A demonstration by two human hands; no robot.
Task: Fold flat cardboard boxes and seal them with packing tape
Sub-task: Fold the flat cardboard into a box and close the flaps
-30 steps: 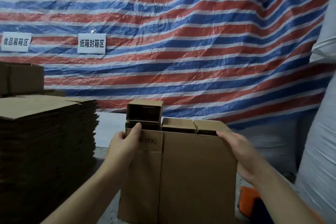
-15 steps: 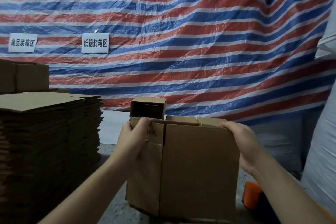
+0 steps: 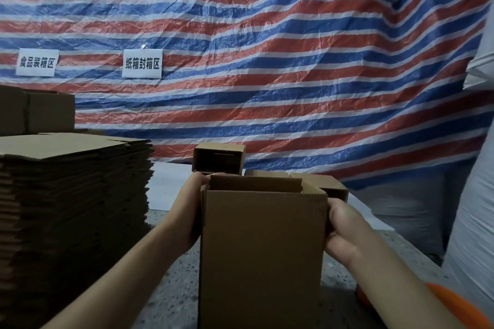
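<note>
At your far left, 1 assembled brown box (image 3: 40, 112) stands behind a tall stack of flat cardboard blanks (image 3: 72, 211), which fills the left side of the table (image 3: 171, 294). On the striped red, white and blue tarp (image 3: 294, 67) behind, 2 white signs hang: 1 at the left (image 3: 37, 62), 1 nearer the middle (image 3: 142, 63). Your left hand (image 3: 191, 211) presses against the left wall of the cardboard box (image 3: 263, 256) in front of you, near its top edge; its fingers reach round the far corner and are hidden there, so you cannot tell how tightly they curl. The box stands upright on the table, opened into a tube, its top open and the flaps standing up. Just behind it, a small open box (image 3: 218, 158) lies on its side with its mouth facing you, and 2 more box tops (image 3: 320, 181) show to its right, behind the held box. Your right hand (image 3: 344, 227) grips the right wall of the box near the top, fingers curled onto the cardboard edge. To the right, by your right forearm, an orange object (image 3: 459, 304) shows partly at the frame edge, and a white woven sack (image 3: 475, 208) rises along the right side.
</note>
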